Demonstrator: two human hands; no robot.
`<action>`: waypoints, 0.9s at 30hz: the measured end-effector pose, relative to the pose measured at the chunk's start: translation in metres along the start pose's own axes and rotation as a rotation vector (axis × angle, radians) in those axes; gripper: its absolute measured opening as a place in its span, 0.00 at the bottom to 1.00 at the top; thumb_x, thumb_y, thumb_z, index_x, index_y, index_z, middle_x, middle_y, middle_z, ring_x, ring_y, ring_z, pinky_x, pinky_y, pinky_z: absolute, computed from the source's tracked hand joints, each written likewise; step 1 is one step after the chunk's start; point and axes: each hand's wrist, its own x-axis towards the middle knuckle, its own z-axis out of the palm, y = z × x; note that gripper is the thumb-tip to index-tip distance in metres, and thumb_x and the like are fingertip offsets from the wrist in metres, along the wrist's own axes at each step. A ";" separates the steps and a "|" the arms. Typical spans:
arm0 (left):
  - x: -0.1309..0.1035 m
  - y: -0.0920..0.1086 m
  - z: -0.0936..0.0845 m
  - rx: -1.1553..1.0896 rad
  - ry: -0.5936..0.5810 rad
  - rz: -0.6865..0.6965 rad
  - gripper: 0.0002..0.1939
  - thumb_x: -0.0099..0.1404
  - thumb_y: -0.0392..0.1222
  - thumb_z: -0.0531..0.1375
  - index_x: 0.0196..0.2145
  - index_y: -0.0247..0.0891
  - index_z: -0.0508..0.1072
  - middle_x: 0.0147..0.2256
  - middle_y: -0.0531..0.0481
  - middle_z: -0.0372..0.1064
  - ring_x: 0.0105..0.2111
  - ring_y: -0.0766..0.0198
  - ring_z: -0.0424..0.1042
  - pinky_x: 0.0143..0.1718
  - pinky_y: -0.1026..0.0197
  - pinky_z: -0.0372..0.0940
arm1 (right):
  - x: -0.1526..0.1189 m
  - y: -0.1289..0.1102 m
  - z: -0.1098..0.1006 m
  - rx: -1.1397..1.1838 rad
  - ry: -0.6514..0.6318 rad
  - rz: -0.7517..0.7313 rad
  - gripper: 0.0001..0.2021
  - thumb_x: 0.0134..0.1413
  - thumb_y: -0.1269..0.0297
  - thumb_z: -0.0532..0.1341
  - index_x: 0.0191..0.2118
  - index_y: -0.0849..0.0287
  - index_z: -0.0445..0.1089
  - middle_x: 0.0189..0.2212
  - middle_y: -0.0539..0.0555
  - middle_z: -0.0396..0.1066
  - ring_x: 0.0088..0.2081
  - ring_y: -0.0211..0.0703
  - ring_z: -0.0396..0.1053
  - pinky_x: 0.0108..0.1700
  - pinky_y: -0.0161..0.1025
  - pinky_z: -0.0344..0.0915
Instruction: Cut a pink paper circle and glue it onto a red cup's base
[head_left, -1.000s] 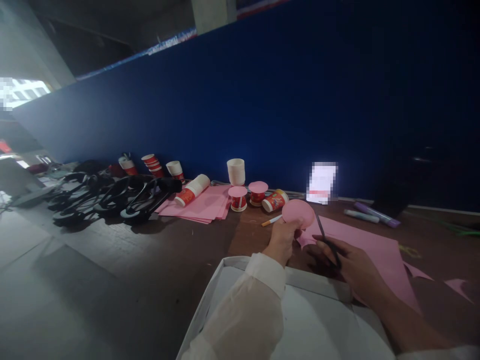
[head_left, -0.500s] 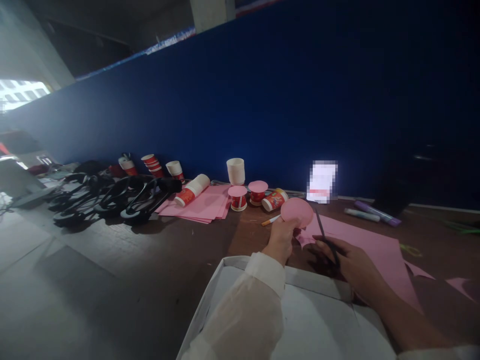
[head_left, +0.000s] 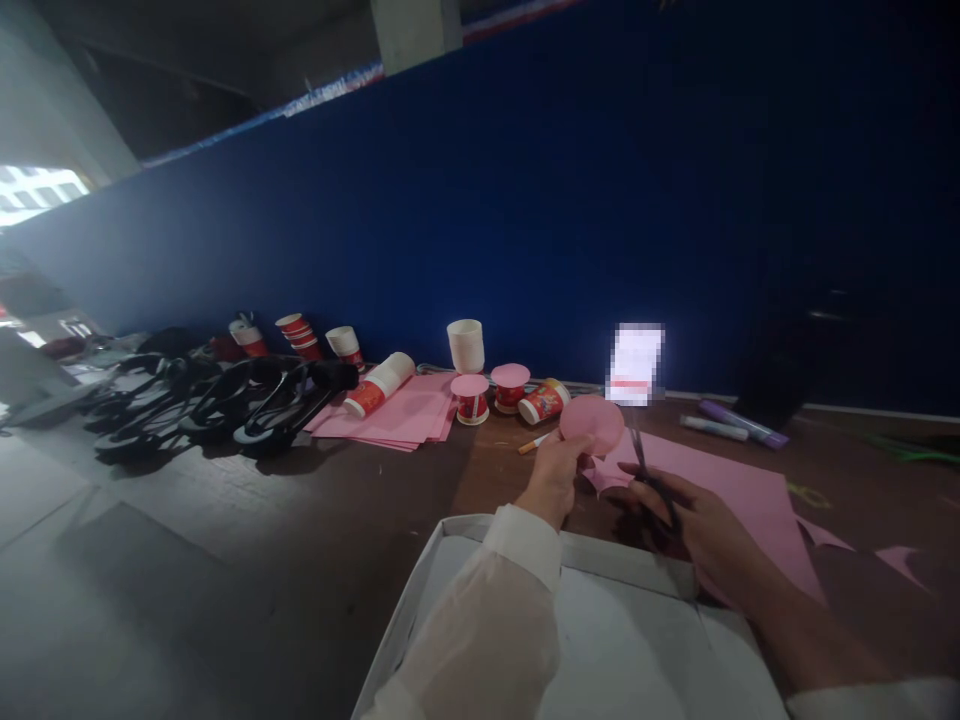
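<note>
Pinched in my left hand [head_left: 557,473] is a round pink paper disc [head_left: 592,422], held up over the table. My right hand [head_left: 686,510] is closed on dark scissors [head_left: 651,490], whose blades point up beside the disc's right edge. Beneath the hands lies a large pink sheet [head_left: 727,490] with a ragged cut edge. To the left stand two red cups [head_left: 472,407] topped with pink discs. A patterned red cup [head_left: 545,401] lies on its side next to them.
A white box [head_left: 637,565] sits in front of me. Pink sheets [head_left: 375,430], several cups and black straps [head_left: 262,410] are at the left. A lit screen [head_left: 636,362], markers [head_left: 742,425] and paper scraps [head_left: 825,535] lie to the right.
The scissor blades look slightly more apart beside the disc. The whole view has shifted a little, and both hands still hold the same things.
</note>
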 end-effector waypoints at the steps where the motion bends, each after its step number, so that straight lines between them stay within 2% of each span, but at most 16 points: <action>1: 0.000 0.000 0.000 0.000 0.002 0.002 0.21 0.39 0.44 0.70 0.31 0.37 0.71 0.22 0.54 0.65 0.20 0.70 0.59 0.22 0.66 0.52 | 0.000 0.001 -0.001 -0.003 -0.003 -0.003 0.37 0.45 0.48 0.76 0.60 0.57 0.73 0.41 0.60 0.83 0.32 0.48 0.79 0.31 0.39 0.74; 9: 0.000 0.001 0.000 0.026 0.038 -0.033 0.18 0.42 0.45 0.72 0.28 0.36 0.71 0.21 0.52 0.66 0.21 0.70 0.61 0.22 0.66 0.51 | 0.001 0.003 -0.003 0.000 0.016 -0.011 0.36 0.48 0.47 0.74 0.61 0.55 0.73 0.39 0.57 0.83 0.32 0.47 0.79 0.26 0.35 0.68; 21: -0.006 0.004 0.004 -0.011 -0.015 -0.040 0.19 0.41 0.44 0.74 0.28 0.36 0.71 0.21 0.53 0.66 0.21 0.70 0.59 0.23 0.66 0.52 | -0.003 -0.002 0.002 0.056 0.055 -0.008 0.35 0.45 0.48 0.76 0.59 0.57 0.74 0.34 0.56 0.82 0.31 0.48 0.78 0.28 0.39 0.73; 25: -0.007 0.004 0.004 0.027 -0.023 -0.062 0.19 0.41 0.46 0.74 0.27 0.37 0.71 0.20 0.55 0.63 0.22 0.70 0.59 0.23 0.65 0.52 | -0.005 -0.004 0.004 0.102 0.042 0.007 0.34 0.44 0.48 0.76 0.58 0.55 0.75 0.32 0.53 0.81 0.27 0.45 0.76 0.33 0.44 0.77; 27: -0.007 0.003 0.003 0.029 -0.032 -0.058 0.20 0.41 0.46 0.74 0.27 0.37 0.71 0.20 0.55 0.62 0.22 0.70 0.59 0.23 0.65 0.52 | -0.008 -0.007 0.006 0.113 0.047 0.005 0.34 0.43 0.48 0.76 0.57 0.56 0.75 0.30 0.52 0.80 0.26 0.44 0.75 0.32 0.43 0.77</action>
